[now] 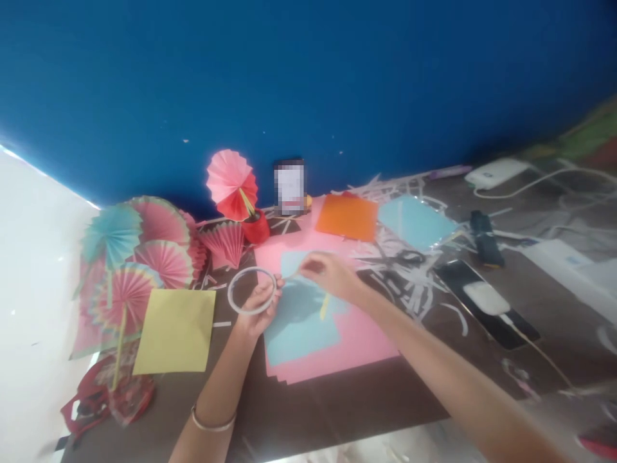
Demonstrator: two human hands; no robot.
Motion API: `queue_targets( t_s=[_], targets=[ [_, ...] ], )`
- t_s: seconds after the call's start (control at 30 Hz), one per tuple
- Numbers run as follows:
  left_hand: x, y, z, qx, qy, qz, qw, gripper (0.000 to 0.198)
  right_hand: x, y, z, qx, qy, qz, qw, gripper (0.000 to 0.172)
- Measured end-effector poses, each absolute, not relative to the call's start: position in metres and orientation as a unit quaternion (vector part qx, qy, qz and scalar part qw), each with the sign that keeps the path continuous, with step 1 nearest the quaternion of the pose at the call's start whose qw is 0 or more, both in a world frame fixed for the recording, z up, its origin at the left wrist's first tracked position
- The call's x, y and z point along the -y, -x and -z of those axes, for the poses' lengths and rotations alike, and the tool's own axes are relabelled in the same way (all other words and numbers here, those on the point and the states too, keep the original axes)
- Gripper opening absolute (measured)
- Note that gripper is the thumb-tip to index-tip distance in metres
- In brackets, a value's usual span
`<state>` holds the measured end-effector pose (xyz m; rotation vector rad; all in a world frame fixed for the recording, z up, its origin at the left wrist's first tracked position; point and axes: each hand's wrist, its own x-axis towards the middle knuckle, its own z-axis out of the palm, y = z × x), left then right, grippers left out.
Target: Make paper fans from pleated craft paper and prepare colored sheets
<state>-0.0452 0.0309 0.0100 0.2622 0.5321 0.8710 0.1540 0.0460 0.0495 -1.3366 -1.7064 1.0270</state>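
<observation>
My left hand [260, 305] is closed around the lower right side of a roll of white tape [230, 292], which it holds up above the paper. To the right of it, my right hand [330, 275] is pinched, with a thin pale strip showing between its fingertips and the roll; it looks like the tape's loose end. Below both hands lies a light blue sheet [299, 334] on a stack of pink sheets [371, 337]. A small yellow strip [324, 307] rests on the blue paper under my right wrist.
Folded paper fans [120, 238] and a yellow sheet [176, 331] lie left. A pink paper flower [231, 183] stands in a red pot [256, 226]. Orange paper [347, 217], scissors [400, 257], white paper scraps [419, 292] and a phone [486, 302] with a cable are right.
</observation>
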Motion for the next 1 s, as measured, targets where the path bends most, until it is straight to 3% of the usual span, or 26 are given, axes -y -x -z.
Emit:
queue_targets(
  t_s=[0.27,0.47,0.7,1.0],
  targets=[
    [-0.03,0.039,-0.009,-0.242,-0.175,-0.404,0.864,0.026,-0.091,-0.171,-0.034,0.751,0.534,-0.254,0.294,0.01],
    [-0.03,0.037,-0.007,-0.238,-0.224,-0.391,0.86,0.029,-0.131,-0.168,-0.016,0.754,0.568,-0.144,0.296,0.018],
    [-0.031,0.037,-0.001,-0.235,-0.239,-0.37,0.866,0.031,-0.176,-0.161,-0.001,0.797,0.514,-0.153,0.278,0.025],
    [-0.033,0.035,0.005,-0.224,-0.238,-0.363,0.872,0.034,-0.193,-0.16,-0.006,0.76,0.562,-0.191,0.266,0.024]
  ],
)
